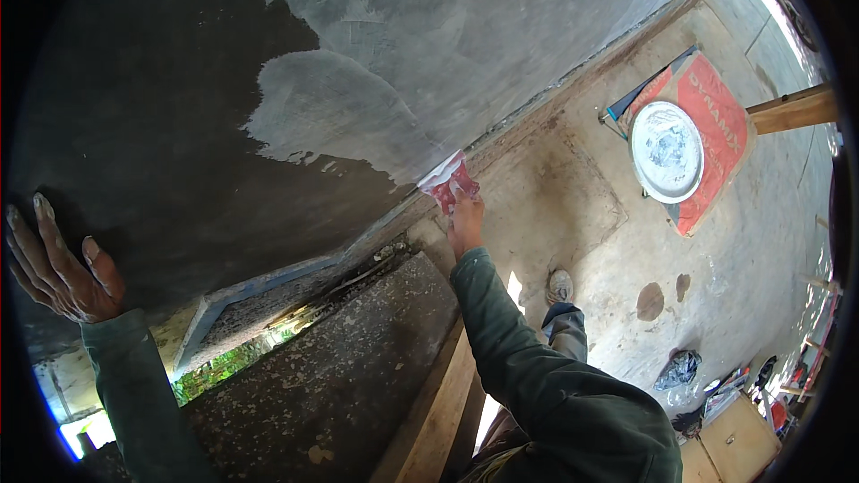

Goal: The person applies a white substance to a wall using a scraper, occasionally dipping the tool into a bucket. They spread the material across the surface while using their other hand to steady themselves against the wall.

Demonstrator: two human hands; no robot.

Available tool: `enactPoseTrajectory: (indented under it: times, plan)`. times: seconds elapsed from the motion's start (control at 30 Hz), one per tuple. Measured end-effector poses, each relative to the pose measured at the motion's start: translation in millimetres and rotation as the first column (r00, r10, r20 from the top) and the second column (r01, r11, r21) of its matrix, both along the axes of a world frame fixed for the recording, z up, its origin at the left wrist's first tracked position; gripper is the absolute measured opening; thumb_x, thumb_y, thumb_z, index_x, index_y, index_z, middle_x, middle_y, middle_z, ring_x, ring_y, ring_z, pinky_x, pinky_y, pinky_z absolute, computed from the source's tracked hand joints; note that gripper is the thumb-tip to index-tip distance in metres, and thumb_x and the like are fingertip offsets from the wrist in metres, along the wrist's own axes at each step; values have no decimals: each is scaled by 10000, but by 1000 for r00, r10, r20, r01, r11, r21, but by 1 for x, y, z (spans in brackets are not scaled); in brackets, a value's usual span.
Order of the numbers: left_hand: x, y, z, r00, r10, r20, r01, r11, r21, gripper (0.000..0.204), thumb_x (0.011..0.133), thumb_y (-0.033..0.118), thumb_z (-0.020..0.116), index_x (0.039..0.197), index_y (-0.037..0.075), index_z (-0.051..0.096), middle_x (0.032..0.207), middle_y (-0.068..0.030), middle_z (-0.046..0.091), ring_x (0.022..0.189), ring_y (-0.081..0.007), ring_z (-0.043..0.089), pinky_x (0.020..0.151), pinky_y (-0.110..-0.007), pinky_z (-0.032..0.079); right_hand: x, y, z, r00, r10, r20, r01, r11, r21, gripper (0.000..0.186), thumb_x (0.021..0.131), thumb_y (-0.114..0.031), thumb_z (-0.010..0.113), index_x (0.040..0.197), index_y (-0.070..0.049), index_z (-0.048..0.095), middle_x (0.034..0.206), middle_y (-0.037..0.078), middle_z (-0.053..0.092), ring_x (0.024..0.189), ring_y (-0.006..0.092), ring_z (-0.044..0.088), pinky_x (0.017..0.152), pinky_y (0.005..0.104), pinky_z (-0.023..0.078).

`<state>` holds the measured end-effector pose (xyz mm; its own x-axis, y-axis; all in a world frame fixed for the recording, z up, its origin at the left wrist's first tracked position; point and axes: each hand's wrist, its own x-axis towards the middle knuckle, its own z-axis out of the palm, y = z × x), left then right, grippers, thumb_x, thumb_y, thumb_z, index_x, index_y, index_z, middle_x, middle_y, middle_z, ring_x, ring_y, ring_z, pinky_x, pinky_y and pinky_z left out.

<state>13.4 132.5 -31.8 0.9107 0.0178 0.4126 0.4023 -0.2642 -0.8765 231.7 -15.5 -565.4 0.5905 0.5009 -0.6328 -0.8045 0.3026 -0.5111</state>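
My right hand (466, 219) grips a red putty spreader (443, 181) smeared with white paste. Its blade edge touches the lower edge of the wall (358, 0). Pale grey skim coat (333, 105) covers the wall above and around the blade, ending in a ragged border against the dark, bare-looking surface on the left. Far to the left, my left hand (72, 273) lies flat on that dark part, fingers spread and whitish at the tips. Nothing is held in it.
A round white tray (667, 152) with paste in it rests on a red and brown sack (716, 130) on the floor. A long blue-edged tool (649, 85) lies beside it. Beneath me are a speckled slab (349, 367) and a wooden beam (438, 425). A dark plastic bag (677, 369) lies lower right.
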Motion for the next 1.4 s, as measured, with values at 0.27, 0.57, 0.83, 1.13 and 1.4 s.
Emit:
enactPoseTrajectory:
  times: [0.27,0.57,0.83,1.13,1.4]
  plan:
    - [33,-7,-13,994,-79,77,78,997,13,543,1078,411,281,1473,140,536,1556,-169,469,1459,-344,412,1216,-525,213,13,1,139,966,-139,220,115,986,117,277,941,7,596,1211,21,656,1115,68,685,917,128,645,805,303,526]
    - [26,-5,-19,995,-38,96,42,998,-39,531,1056,374,329,1492,137,518,1595,-159,419,1489,-349,367,1219,-546,215,-22,0,349,403,-22,915,7,1000,21,392,914,40,580,1301,25,645,1095,112,696,984,192,677,854,317,545]
    - [20,-10,-7,998,7,60,-7,1000,-11,547,1061,392,311,1497,126,505,1595,-174,415,1484,-359,373,1215,-548,216,32,-24,188,964,-186,190,174,982,76,186,996,-57,578,1140,25,663,1099,90,697,960,133,667,818,303,555]
    - [25,-9,-11,998,-5,68,5,1000,-4,553,1062,408,302,1494,130,510,1590,-177,420,1481,-360,377,1215,-554,210,43,14,130,916,-272,295,275,961,34,180,984,-61,588,1125,17,670,1021,50,688,899,118,622,815,280,497]
    - [23,-8,-10,995,0,98,2,1000,-16,531,1069,393,276,1460,171,558,1572,-145,451,1475,-338,392,1227,-557,203,16,30,283,488,-160,858,193,978,73,438,894,62,588,1328,16,632,1100,117,723,934,223,695,786,354,544]
